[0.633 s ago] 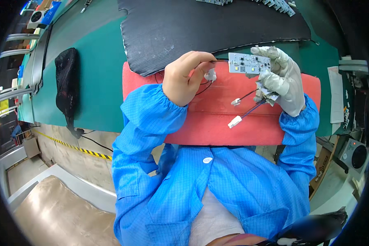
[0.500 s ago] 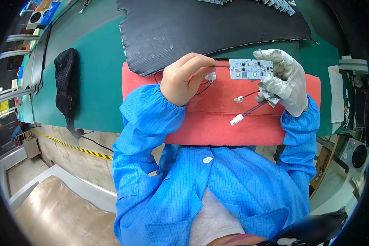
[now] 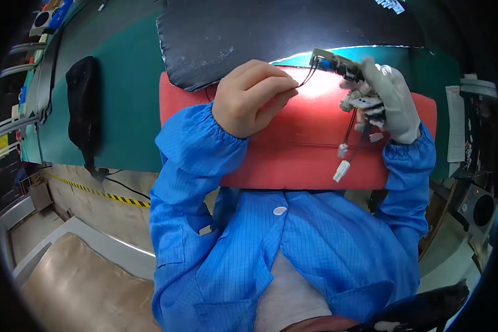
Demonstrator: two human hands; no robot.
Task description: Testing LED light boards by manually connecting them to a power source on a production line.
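Just above the frame's middle I see the left hand pinched together on thin wires, which run to a tilted board right of upper centre. The gloved right hand is clamped on it and more boards, white connectors dangling over a red pad

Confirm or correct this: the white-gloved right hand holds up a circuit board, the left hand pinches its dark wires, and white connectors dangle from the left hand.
Not quite: in the head view, the white connectors dangle from the right hand, not the left hand. The rest stands: the white-gloved right hand holds up a circuit board and the left hand pinches its dark wires.
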